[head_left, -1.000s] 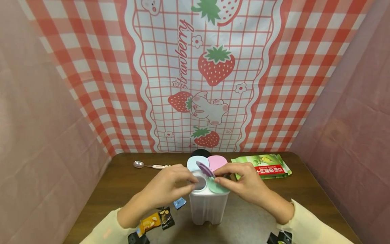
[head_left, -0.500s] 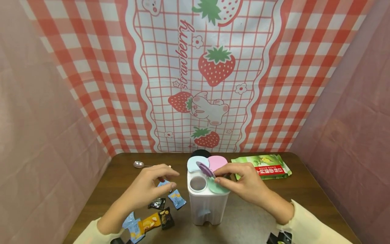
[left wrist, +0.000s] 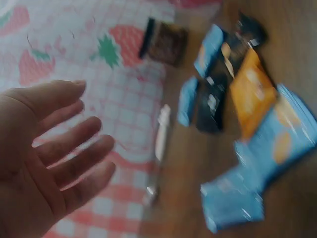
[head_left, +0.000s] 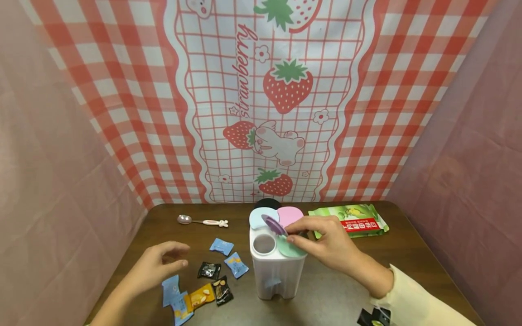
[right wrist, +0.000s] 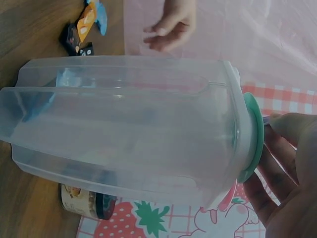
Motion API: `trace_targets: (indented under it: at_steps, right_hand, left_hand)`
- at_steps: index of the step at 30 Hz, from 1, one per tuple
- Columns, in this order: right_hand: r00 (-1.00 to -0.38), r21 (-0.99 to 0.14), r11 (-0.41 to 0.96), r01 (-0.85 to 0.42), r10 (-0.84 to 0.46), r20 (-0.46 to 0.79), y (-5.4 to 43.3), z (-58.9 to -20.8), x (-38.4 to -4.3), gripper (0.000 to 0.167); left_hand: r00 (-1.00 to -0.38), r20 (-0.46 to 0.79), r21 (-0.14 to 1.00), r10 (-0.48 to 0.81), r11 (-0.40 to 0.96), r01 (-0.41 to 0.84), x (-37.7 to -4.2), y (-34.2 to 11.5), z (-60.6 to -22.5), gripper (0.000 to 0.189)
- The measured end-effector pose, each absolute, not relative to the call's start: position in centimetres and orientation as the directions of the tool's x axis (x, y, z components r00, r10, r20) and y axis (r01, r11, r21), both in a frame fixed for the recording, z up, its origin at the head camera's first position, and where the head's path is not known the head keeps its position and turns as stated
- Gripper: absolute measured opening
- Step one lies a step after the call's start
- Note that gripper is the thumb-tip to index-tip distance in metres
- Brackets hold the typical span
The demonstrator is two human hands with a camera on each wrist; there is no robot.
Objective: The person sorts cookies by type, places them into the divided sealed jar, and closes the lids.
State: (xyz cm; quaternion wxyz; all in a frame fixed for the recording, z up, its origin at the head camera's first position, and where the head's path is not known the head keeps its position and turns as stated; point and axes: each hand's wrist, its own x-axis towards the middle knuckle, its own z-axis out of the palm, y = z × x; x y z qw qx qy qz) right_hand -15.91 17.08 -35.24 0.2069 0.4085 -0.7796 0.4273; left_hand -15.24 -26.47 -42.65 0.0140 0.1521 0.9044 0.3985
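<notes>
A translucent storage canister (head_left: pixel 279 276) with a white top stands upright on the table. Its pale blue, pink and green lids (head_left: pixel 290 246) are down, and one round mouth (head_left: pixel 264 244) is uncovered. My right hand (head_left: pixel 326 237) pinches the purple lid (head_left: pixel 273 225), which is tilted up beside that mouth. A blue packet (right wrist: pixel 74 79) lies inside, near the canister's bottom. Off to the left, my left hand (head_left: pixel 159 265) hovers with loosely bent fingers and holds nothing. Nearest to it are blue snack packets (head_left: pixel 171 290), an orange packet (head_left: pixel 200 296) and black packets (head_left: pixel 210 270).
A white-handled spoon (head_left: pixel 204 222) lies at the back left. Behind the canister stands a jar with a black lid (head_left: pixel 268 203), mostly hidden in the head view. A green and red wipes pack (head_left: pixel 355 220) lies at the back right. A strawberry-print cloth (head_left: pixel 285 90) hangs behind the table.
My left hand has drawn back from the canister's mouth to the left, over the packets. A blue packet now shows inside the canister. The right hand keeps the purple lid raised.
</notes>
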Motion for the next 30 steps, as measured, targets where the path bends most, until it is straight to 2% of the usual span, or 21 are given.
trace_targets:
  at_steps: [4, 11, 19, 30]
  right_hand:
    - [-0.579, -0.493, 0.305, -0.815, -0.463, 0.671, 17.1, -35.2, -15.9, 0.021]
    - [-0.585, -0.505, 0.297, -0.81, -0.462, 0.666, 17.1, -35.1, -15.9, 0.021]
    - [-0.59, -0.504, 0.309, -0.807, -0.46, 0.663, 17.1, -35.1, -15.8, 0.021]
    - [-0.584, -0.505, 0.296, -0.811, -0.464, 0.666, 17.1, -35.3, -15.9, 0.02]
  left_hand:
    - [-0.959, 0.026, 0.734, 0.283, 0.646, 0.211, -15.2, -28.6, -44.5, 0.038]
    - [-0.972, -0.016, 0.737, 0.234, 0.66, 0.147, -15.3, -30.6, -47.6, 0.044]
    - [-0.954, -0.072, 0.79, 0.29, 0.601, 0.123, -15.3, -31.6, -50.2, 0.046]
    - [-0.967, -0.056, 0.708, 0.249, 0.692, 0.137, -15.3, -31.0, -51.2, 0.039]
